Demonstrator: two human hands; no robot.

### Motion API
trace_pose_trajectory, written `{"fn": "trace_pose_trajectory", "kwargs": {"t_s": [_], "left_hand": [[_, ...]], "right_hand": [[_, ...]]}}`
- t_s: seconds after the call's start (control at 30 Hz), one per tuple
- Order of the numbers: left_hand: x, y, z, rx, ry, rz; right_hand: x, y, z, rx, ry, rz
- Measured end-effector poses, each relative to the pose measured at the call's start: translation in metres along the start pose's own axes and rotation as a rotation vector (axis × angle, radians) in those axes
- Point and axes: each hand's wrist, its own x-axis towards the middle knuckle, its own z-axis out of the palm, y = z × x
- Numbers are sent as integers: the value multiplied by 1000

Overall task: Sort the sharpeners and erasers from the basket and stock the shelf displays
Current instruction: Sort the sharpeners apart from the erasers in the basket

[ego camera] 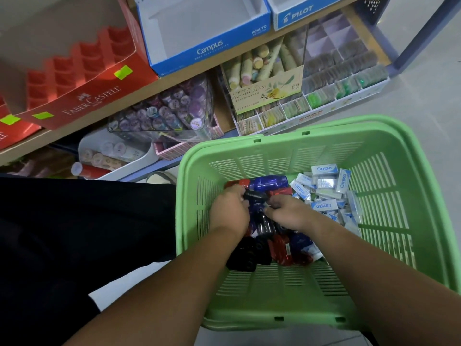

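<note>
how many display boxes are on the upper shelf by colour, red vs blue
red: 2 (Faber-Castell box, red box at the left edge, which is only partly in view)
blue: 2 (Campus box, Pilot box)
total: 4

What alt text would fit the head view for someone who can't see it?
The left hand and right hand grip sharpeners piled in a green basket, with boxed erasers heaped beside them on the right. Beyond it, the shelf holds an empty red display and an empty blue display.
</note>
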Motion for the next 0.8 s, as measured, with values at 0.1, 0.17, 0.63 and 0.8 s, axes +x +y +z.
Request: {"fn": "trace_pose_trajectory", "kwargs": {"t_s": [0.1,0.17,0.63,0.8], "left_hand": [[8,10,-20,-56,92,61],[13,15,-27,-177,92,8],[9,31,-33,-2,-568,116],[-11,5,-23,392,-775,181]], "right_hand": [[-3,-12,-9,147,-26,-27],[-13,-21,-29,180,-24,-30],[-58,-26,-75,-238,273,-103],[-51,-6,-15,-406,-64,-84]]}}
